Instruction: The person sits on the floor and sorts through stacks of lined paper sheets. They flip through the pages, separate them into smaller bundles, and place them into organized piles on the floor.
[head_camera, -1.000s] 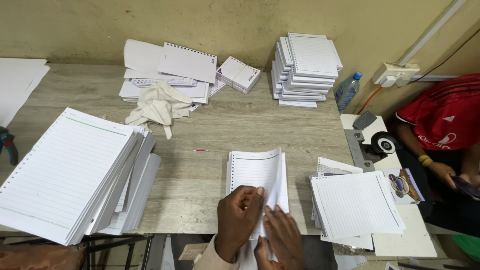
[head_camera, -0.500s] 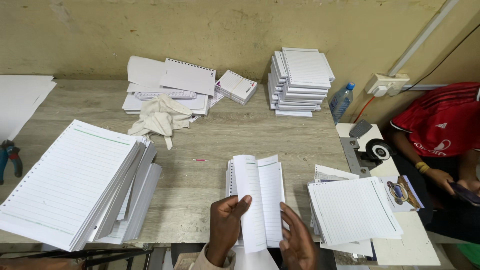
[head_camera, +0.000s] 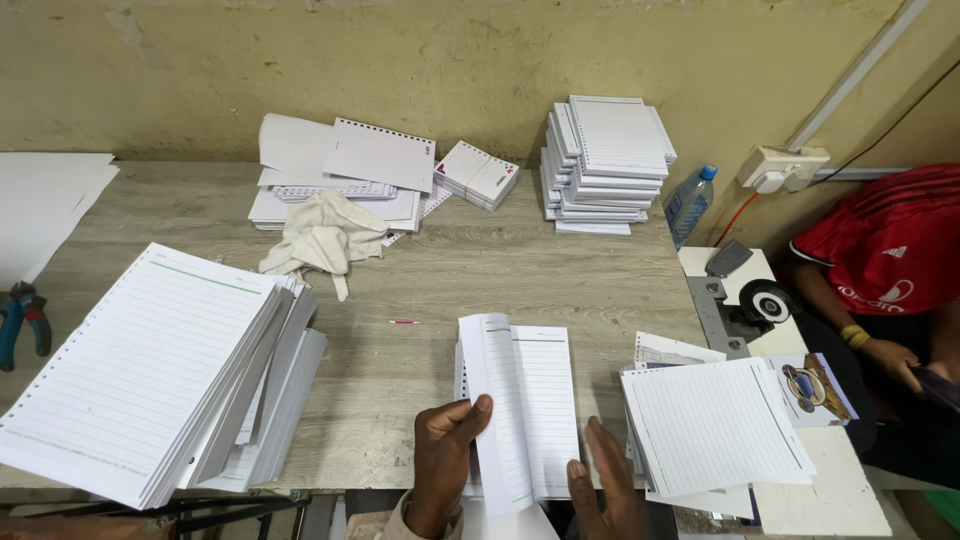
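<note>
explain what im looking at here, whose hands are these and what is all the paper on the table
The picture comes from a camera worn on a person's head, looking down, so the two hands at the bottom are that person's own. The left hand pinches a lifted bunch of lined pages from the small pad lying on the wooden table; the right hand is spread open by the pad's lower right corner. To the left lies a big fanned pile of lined sheets, to the right a smaller stack of sheets. Further back sit a crumpled cloth, loose white sheets, and a tall stack of pads by the wall, next to a water bottle. A second person in a red shirt sits at the right.
</note>
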